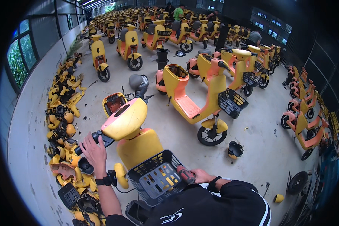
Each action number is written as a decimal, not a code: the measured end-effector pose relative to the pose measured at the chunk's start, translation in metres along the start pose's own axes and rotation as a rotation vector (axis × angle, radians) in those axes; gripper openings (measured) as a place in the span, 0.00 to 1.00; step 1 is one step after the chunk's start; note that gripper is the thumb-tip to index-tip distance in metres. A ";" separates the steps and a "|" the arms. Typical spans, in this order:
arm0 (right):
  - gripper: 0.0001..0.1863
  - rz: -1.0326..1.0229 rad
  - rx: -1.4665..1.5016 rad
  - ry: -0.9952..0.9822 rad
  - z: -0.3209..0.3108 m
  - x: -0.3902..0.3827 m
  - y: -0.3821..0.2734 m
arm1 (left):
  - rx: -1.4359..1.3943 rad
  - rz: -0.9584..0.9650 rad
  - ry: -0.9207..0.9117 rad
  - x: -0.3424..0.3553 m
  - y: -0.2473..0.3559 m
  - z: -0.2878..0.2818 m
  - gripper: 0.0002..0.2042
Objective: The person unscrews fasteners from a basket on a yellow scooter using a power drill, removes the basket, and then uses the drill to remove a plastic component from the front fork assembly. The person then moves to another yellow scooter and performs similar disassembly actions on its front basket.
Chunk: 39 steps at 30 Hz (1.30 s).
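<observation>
Right in front of me stands a yellow scooter (126,118) with pink-orange parts. My left hand (94,151) is closed over its black handlebar grip (78,150), which shows on both sides of the hand. In my right hand (202,176) is a red and black power drill (186,174), held over the right rim of the black front basket (148,197). The drill's tip points toward the basket; whether it touches anything, I cannot tell. A black strap with a small device (108,178) is on my left wrist.
Helmets and yellow plastic parts (66,98) are heaped along the left wall. Another scooter (194,100) with a basket stands ahead to the right, an upturned helmet (235,149) near its front wheel. Rows of scooters fill the back, with several people there. A loose tyre (297,183) lies right.
</observation>
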State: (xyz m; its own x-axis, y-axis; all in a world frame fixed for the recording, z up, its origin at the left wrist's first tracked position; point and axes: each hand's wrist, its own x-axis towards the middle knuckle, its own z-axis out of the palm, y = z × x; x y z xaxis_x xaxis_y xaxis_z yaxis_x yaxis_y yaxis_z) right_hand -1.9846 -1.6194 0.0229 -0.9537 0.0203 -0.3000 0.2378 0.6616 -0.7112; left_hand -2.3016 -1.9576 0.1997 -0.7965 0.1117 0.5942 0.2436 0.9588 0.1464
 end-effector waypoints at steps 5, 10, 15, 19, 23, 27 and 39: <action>0.27 0.037 -0.045 0.010 0.010 -0.001 0.008 | 0.033 0.024 -0.012 0.009 -0.018 0.025 0.21; 0.28 0.057 -0.035 0.037 0.011 -0.004 0.001 | -0.026 0.063 0.013 0.019 -0.031 0.033 0.19; 0.27 0.080 -0.027 0.092 0.017 -0.005 0.009 | -0.053 0.112 0.032 0.031 -0.034 0.040 0.18; 0.32 0.018 -0.053 0.067 0.007 -0.003 0.002 | -0.106 0.118 0.037 0.040 -0.040 0.050 0.17; 0.30 0.024 -0.081 0.052 0.013 -0.009 -0.007 | -0.149 0.143 -0.020 0.048 -0.053 0.051 0.17; 0.26 0.013 -0.147 -0.025 0.009 -0.005 -0.003 | -0.115 0.120 -0.004 0.050 -0.059 0.068 0.18; 0.30 -0.023 -0.240 0.020 0.019 -0.003 -0.011 | -0.194 0.138 -0.002 0.061 -0.060 0.064 0.18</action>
State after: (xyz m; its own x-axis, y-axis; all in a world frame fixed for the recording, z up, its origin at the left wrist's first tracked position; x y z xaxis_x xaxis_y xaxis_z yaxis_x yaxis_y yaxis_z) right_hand -1.9808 -1.6408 0.0195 -0.9623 0.0163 -0.2716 0.1679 0.8212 -0.5454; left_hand -2.3999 -1.9913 0.1766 -0.7494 0.2384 0.6178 0.4517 0.8662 0.2137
